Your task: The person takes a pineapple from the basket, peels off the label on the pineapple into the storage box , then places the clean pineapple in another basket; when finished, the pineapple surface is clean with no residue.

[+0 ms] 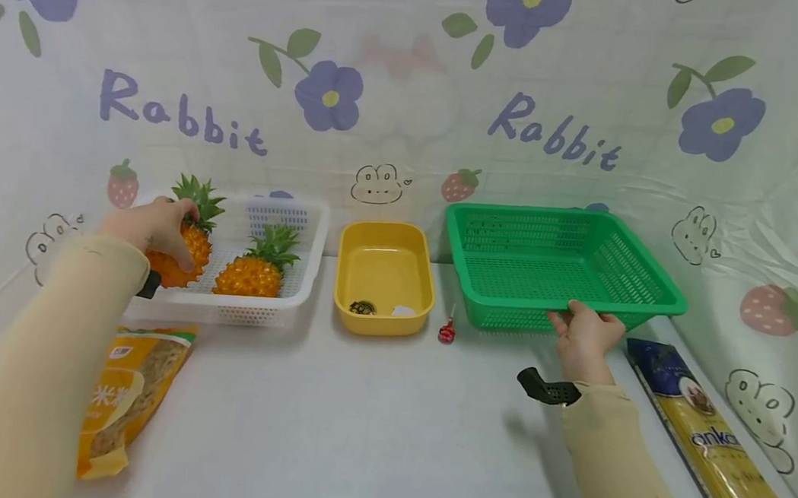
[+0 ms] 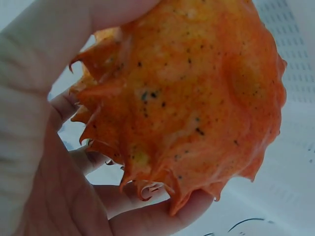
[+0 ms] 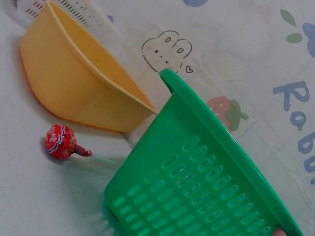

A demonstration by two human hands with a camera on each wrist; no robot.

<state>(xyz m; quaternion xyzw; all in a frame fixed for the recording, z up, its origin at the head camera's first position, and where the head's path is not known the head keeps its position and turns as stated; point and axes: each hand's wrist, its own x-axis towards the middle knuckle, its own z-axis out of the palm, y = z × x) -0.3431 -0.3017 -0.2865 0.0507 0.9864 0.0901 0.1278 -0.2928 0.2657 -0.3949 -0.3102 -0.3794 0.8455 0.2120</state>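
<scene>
My left hand (image 1: 145,224) grips a small orange pineapple (image 1: 198,250) with a leafy green crown, at the left side of the white basket (image 1: 251,315). In the left wrist view, thumb and fingers curl round the spiny, dark-speckled skin of this pineapple (image 2: 187,98). A second pineapple (image 1: 249,276) lies in the same basket, to the right of the held one. On the right, my right hand (image 1: 587,343) holds the front rim of the green basket (image 1: 512,302), thumb on top. The right wrist view shows that basket's slotted wall (image 3: 197,167) and barely a fingertip.
Between the baskets stands a yellow tub (image 1: 380,325) with a small dark item and a white item inside. A red-wrapped lollipop (image 1: 446,333) lies beside the green basket. An orange food bag (image 1: 132,393) is at front left, a long pasta pack (image 1: 723,444) at right.
</scene>
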